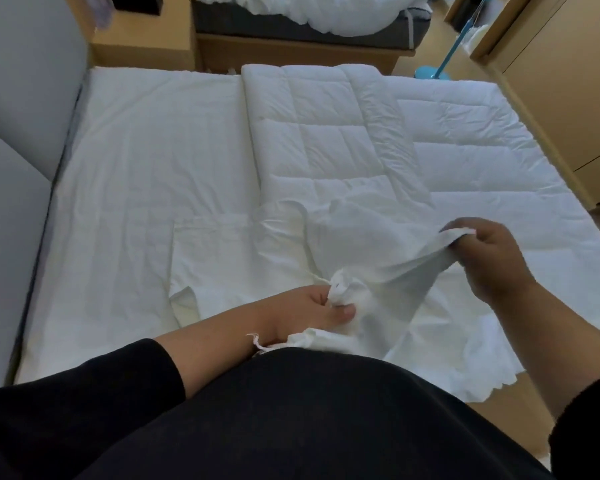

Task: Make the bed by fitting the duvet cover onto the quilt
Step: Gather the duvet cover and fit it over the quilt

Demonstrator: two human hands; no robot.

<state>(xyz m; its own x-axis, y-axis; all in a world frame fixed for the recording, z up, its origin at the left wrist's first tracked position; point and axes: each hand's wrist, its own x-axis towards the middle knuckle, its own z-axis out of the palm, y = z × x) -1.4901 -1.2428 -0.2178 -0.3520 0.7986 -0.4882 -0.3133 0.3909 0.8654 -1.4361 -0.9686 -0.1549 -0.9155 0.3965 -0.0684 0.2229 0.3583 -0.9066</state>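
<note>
Gripping a bunched corner of the white duvet cover (pixel 371 258) between thumb and curled fingers, the left hand (pixel 321 306) sits nearest the body, at the bed's (pixel 118 202) near edge. Right of it and slightly farther, the right hand (pixel 489 258) is raised, pinching the cover's hem with curled fingers so the cloth stretches between both hands. More of the cover lies flat over the bed's near part, its loose edge spilling off the near right side. Beyond the hands, the quilt (pixel 326 133) lies folded in a long stitched band down the bed's middle, spreading over the right half. Past the bed's far edge stand a wooden nightstand (pixel 142 46) and a second bed (pixel 302 26) with rumpled white bedding.
</note>
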